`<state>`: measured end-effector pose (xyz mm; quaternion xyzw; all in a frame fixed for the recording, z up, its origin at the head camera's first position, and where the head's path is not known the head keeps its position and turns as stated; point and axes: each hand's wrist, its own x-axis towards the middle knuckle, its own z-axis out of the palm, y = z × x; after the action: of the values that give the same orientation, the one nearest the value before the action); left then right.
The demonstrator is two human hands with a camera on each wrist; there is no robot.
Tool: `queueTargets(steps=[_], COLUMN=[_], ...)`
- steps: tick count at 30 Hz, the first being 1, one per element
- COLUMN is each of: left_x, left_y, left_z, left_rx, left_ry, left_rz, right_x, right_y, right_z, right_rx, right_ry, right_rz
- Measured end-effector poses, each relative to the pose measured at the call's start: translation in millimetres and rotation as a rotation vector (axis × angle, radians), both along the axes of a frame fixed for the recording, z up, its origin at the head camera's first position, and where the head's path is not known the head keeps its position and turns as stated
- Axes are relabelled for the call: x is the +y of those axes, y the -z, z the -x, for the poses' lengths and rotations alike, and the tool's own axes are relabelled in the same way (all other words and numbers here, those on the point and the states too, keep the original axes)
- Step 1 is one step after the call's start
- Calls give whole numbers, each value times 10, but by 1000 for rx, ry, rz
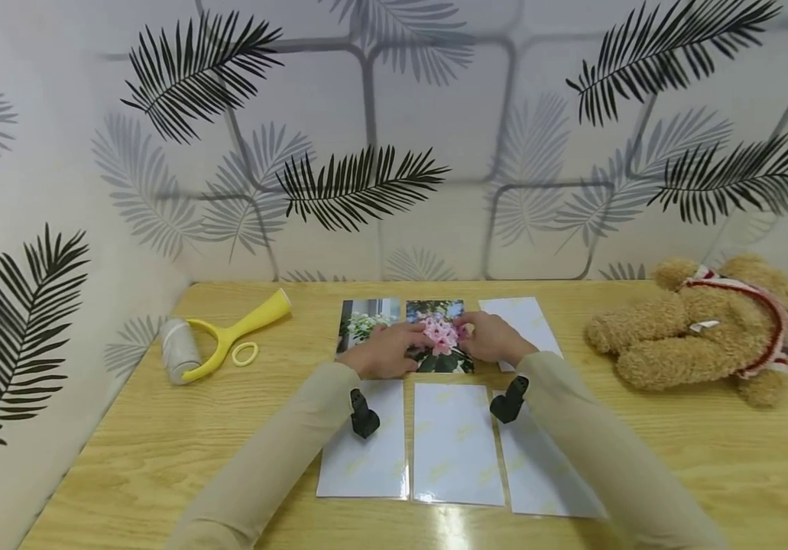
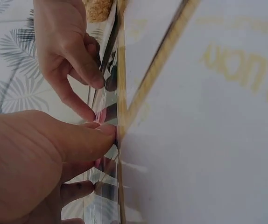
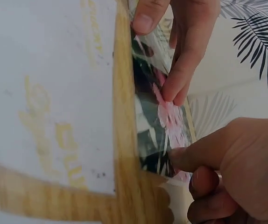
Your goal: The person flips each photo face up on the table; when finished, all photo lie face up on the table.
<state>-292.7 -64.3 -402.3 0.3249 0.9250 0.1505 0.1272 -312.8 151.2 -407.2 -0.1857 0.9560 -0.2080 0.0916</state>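
Observation:
A glossy photo of pink flowers [image 1: 440, 333] lies flat on the wooden table, middle of the back row. My left hand [image 1: 385, 351] touches its left side, with the thumb on the near edge in the left wrist view. On the right side, my right hand [image 1: 488, 338] rests its fingertips on the print; in the right wrist view its other fingers are bent. Left of it is a photo of white flowers [image 1: 366, 321], partly covered by my left hand. A white card [image 1: 527, 325] lies face down to the right, partly behind my right hand.
Three white-backed cards lie in the front row: left [image 1: 373, 466], middle [image 1: 458, 447] and right [image 1: 548, 473], the outer ones partly under my forearms. A yellow slingshot-shaped toy [image 1: 228, 332], a yellow ring [image 1: 245, 354] and a whitish roll [image 1: 179, 351] stand left. A teddy bear [image 1: 710, 328] lies right.

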Motion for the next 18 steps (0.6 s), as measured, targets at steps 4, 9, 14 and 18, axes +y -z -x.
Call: queueTargets(steps=[4,9,14,18], left_x=[37,60,101,191], left_y=[0,-4,14,53], left_z=[-14,-24,-30,-18], left_rx=[15,10,26,57], left_ry=[2,5,12,31], left_rz=[35,24,-67,-120], right_x=[29,200,434,584], right_y=[-1,-38,-84,-118], right_z=[-24,-75,-122,-155], right_rx=[6,3,79,89], right_ry=[21,83,141,182], right_rz=[28,66,70,74])
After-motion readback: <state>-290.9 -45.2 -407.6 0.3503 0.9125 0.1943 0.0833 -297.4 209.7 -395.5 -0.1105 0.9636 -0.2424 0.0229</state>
